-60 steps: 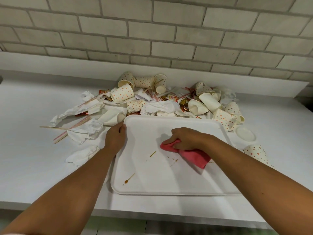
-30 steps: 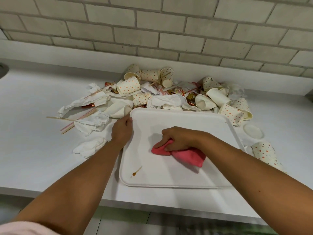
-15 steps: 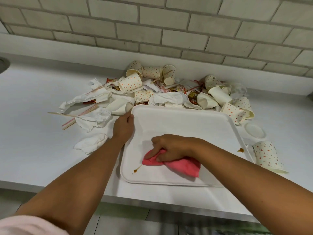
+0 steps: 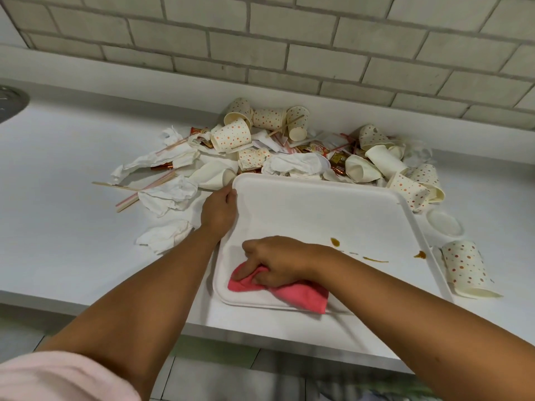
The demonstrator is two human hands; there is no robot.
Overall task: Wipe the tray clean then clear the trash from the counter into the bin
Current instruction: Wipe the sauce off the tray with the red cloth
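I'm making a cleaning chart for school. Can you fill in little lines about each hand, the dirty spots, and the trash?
Left hand: holds the tray by its left rim
Right hand: grips a pink cloth on the tray's near left corner
Dirty spots: brown stains on the tray's right side
Trash: spotted paper cups and crumpled napkins on the counter, behind and beside the tray
Bin: not in view

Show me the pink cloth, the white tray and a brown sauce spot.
pink cloth [image 4: 307, 298], head view, its loose end
white tray [image 4: 318, 212], head view, bare floor
brown sauce spot [image 4: 335, 242], head view, middle of the blob
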